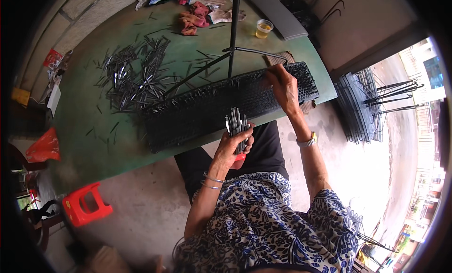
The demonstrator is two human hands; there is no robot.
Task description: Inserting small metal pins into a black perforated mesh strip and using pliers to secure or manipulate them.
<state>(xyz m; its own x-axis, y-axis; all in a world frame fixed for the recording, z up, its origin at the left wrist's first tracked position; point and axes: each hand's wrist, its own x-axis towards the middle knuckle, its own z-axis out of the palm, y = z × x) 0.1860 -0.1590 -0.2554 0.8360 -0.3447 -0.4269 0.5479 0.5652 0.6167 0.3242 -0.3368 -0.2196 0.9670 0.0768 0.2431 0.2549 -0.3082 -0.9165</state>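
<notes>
One green worktop (84, 131) is carrying everything, and it is sitting close against the person's knees so both arms are reaching it easily. One long black perforated tray (202, 113) is lying slantwise across its near edge, running from near left to far right, so that its holes are facing up. Farther left, one loose heap of metal pins (134, 80), too many to count, is spreading over the worktop within reach as stock. The left hand (233, 146) is hovering just near of the tray, its grip closing around one bundle of pins (237, 124), roughly ten, standing upright and ready to be drawn from. The right hand (284, 87) is resting on the tray's far right end, fingers curled down onto it; I cannot tell whether that grip is pinching a pin. One cup (263, 28) is standing far right, clear of the work.
</notes>
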